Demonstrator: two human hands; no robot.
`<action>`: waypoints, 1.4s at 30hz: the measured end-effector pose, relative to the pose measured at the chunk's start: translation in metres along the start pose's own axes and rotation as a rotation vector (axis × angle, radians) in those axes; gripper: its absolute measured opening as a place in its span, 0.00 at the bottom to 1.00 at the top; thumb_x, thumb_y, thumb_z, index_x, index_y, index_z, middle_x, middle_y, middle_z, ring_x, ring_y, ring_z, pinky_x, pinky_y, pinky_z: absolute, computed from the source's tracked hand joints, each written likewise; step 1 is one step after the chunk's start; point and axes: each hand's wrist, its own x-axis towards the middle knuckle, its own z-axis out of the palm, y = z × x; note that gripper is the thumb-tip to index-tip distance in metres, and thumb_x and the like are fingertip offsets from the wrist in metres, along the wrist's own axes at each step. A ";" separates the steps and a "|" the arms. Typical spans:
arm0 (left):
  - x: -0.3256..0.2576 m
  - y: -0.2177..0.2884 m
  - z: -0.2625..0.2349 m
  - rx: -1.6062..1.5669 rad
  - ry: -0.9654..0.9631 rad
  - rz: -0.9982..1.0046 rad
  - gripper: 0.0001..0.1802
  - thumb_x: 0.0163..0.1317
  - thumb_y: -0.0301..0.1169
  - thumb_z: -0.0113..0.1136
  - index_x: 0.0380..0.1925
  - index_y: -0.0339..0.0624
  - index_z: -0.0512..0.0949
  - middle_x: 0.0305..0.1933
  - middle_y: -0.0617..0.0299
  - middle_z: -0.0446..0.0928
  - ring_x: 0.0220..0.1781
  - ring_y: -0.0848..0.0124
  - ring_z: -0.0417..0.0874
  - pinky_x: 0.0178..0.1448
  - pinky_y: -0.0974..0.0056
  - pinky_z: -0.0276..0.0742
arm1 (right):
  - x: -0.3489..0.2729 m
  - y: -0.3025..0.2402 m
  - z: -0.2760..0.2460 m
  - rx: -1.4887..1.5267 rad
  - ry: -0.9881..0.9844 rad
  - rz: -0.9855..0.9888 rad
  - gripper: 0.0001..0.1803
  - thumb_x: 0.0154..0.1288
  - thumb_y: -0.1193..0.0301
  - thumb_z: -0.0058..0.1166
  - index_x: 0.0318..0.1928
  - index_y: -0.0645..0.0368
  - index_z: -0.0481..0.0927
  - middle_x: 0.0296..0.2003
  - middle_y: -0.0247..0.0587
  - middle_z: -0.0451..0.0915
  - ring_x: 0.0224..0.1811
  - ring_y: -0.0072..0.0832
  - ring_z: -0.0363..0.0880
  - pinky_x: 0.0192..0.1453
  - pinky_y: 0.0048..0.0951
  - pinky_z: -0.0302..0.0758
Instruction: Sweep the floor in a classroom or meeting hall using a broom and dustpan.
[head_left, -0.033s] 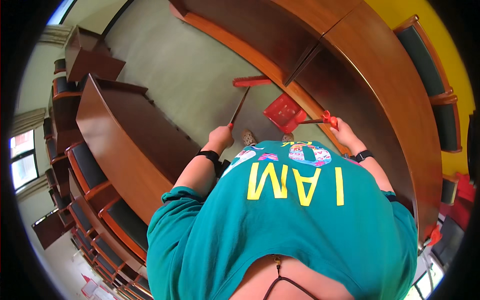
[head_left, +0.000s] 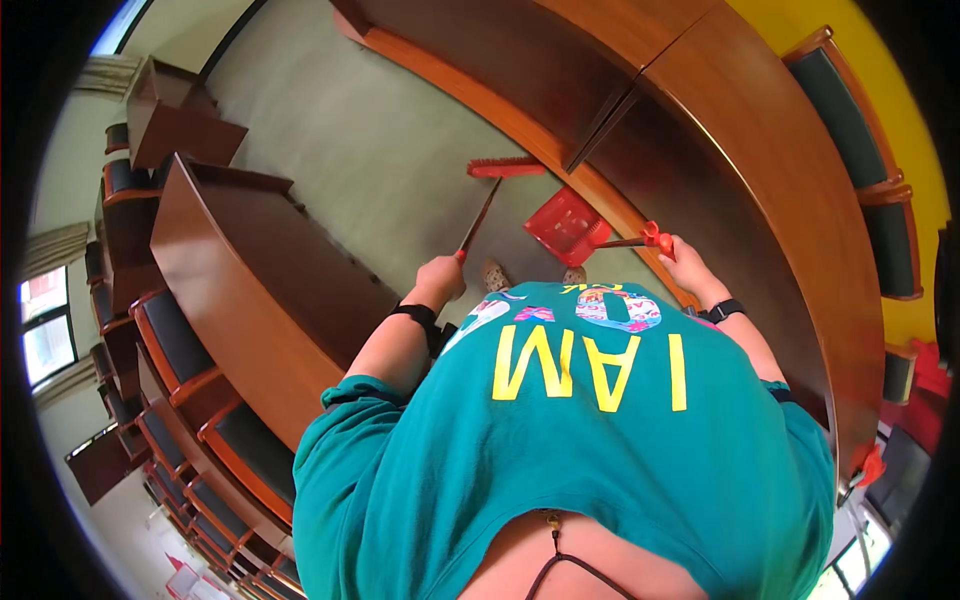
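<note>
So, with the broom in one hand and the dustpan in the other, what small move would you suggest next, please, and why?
Probably draw the red broom back along the floor toward the red dustpan. The left hand holds the broom with its head out ahead, apart from the dustpan, which the right hand holds low near the feet.

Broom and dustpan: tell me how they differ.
The broom, gripped by the left hand, has a long thin handle and a narrow brush head on the floor; the dustpan, held by the right hand, is a broad square scoop. Both are red.
</note>
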 end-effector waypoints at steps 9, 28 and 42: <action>-0.029 -0.038 0.003 -0.181 -0.017 0.064 0.34 0.49 0.25 0.52 0.59 0.66 0.69 0.46 0.55 0.79 0.49 0.57 0.80 0.48 0.58 0.76 | -0.009 0.040 0.016 -0.039 -0.065 0.089 0.18 0.61 0.69 0.54 0.48 0.62 0.68 0.44 0.57 0.76 0.49 0.49 0.74 0.54 0.40 0.69; -0.009 -0.012 0.008 0.031 -0.006 0.044 0.21 0.50 0.28 0.54 0.48 0.50 0.75 0.43 0.53 0.79 0.47 0.55 0.80 0.46 0.56 0.78 | -0.011 0.042 0.006 -0.102 -0.154 0.128 0.20 0.61 0.64 0.55 0.47 0.63 0.68 0.45 0.57 0.75 0.50 0.48 0.74 0.54 0.39 0.69; -0.078 -0.072 0.082 -0.375 -0.048 -0.102 0.31 0.50 0.30 0.58 0.59 0.56 0.71 0.49 0.56 0.78 0.52 0.60 0.79 0.52 0.59 0.74 | -0.004 0.014 -0.001 -0.022 -0.110 -0.083 0.17 0.58 0.67 0.58 0.44 0.63 0.72 0.37 0.51 0.77 0.42 0.40 0.77 0.48 0.35 0.72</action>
